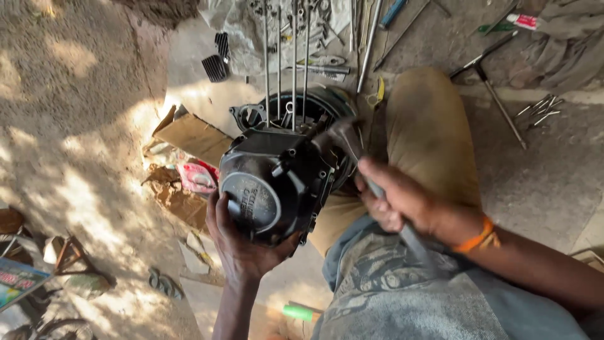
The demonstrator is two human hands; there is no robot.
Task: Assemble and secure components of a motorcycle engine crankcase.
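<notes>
I take the black engine case (277, 182) as my landmark: it sits propped on the ground between my knees, its round side cover facing up toward the camera, with four long studs (286, 63) standing out of its far end. My left hand (242, 242) cups the near lower edge of that cover, fingers wrapped up around the rim, so this grip is closed on the engine case and steadies it. My right hand (402, 198) is just to the right of the case, fist closed around the handle of a hammer (371, 176); the blurred head is near the case's upper right corner, close to the cover joint. An orange band (479, 236) sits on that wrist.

Beyond the case lies a cloth spread with small tools (302, 25), and to its right a T-handle wrench (487, 75) on the concrete. Left of the case are cardboard scraps (192, 135) and a pink rag (196, 178) on the dirt; a green-tipped tool (299, 312) lies nearer me.

My worry is the hammer head glancing off the rounded cover edge, since the case is held by one hand only and could roll. A slip could land on my left fingers, chip the casting, or bend a stud. My right knee (428, 126) is close too.
</notes>
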